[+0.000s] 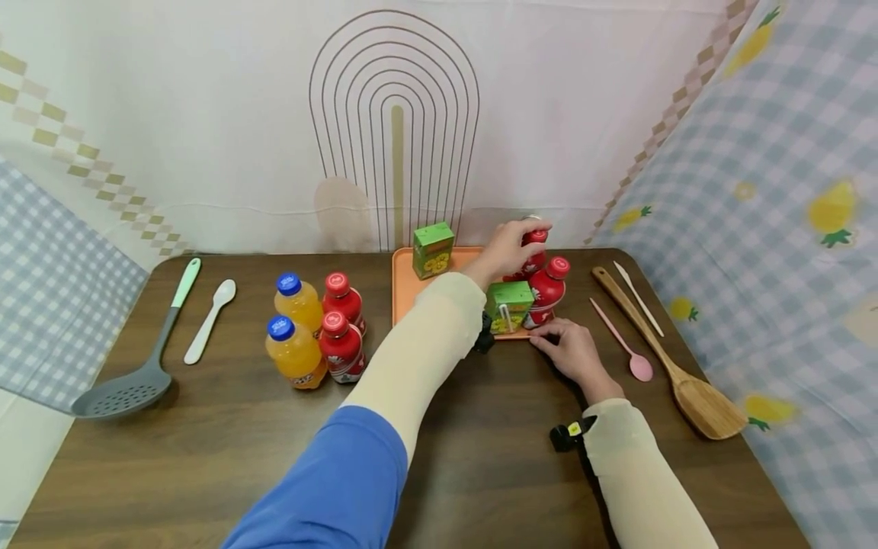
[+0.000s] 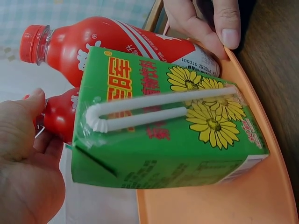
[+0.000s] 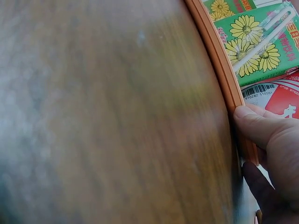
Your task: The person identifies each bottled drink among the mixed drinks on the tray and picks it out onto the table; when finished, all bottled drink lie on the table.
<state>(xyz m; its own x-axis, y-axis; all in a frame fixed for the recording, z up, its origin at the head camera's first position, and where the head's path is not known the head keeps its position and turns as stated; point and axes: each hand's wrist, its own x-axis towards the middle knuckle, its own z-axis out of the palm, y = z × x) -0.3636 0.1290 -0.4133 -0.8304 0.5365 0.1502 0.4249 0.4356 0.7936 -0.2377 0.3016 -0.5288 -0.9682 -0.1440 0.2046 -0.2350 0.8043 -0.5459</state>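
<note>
My left hand (image 1: pixel 509 248) reaches over an orange tray (image 1: pixel 405 293) and holds a red bottle (image 1: pixel 534 263) near its cap, at the tray's back right. In the left wrist view, the thumb and curled fingers lie about that bottle (image 2: pixel 60 114), partly hidden behind a green drink carton (image 2: pixel 163 121) with a white straw. My right hand (image 1: pixel 572 351) pinches the tray's front right corner, thumb on the rim (image 3: pixel 229 79). Just behind those fingers a second red bottle (image 1: pixel 546 293) stands beside the carton. Another green carton (image 1: pixel 434 250) stands at the tray's back left.
Left of the tray stand two orange drink bottles (image 1: pixel 296 354) and two red bottles (image 1: pixel 343 351). A slotted turner (image 1: pixel 126 391) and a white spoon (image 1: pixel 209 324) lie far left. On the right lie a pink spoon (image 1: pixel 640 366), a wooden spatula (image 1: pixel 703 400) and a white knife (image 1: pixel 639 299).
</note>
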